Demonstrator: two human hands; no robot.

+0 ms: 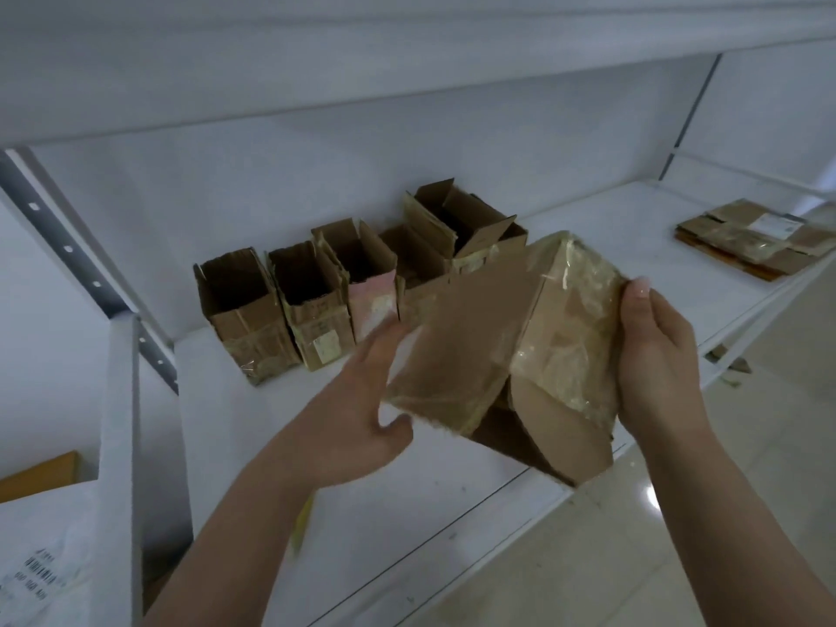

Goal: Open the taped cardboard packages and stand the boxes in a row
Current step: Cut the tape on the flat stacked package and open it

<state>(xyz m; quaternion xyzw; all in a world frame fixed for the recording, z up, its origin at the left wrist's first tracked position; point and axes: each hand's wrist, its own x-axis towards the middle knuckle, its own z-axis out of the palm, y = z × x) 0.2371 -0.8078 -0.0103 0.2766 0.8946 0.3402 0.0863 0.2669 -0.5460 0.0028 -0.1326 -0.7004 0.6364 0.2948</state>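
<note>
I hold a taped cardboard box (506, 350) above the front of the white shelf (280, 427). It is tilted, with its open flaps hanging down toward me. My right hand (656, 355) grips its tape-covered right side. My left hand (362, 409) lies against its left face with the fingers spread and the thumb under the lower corner. Behind it, several opened boxes (312, 291) stand upright in a row on the shelf, from the left (239, 310) toward the back right (457, 224).
A stack of flat taped cardboard packages (755, 239) lies at the far right of the shelf. A white upright post (120, 445) stands at the left, with a white labelled bag (45, 558) beside it. Tiled floor (633, 558) shows below the shelf edge.
</note>
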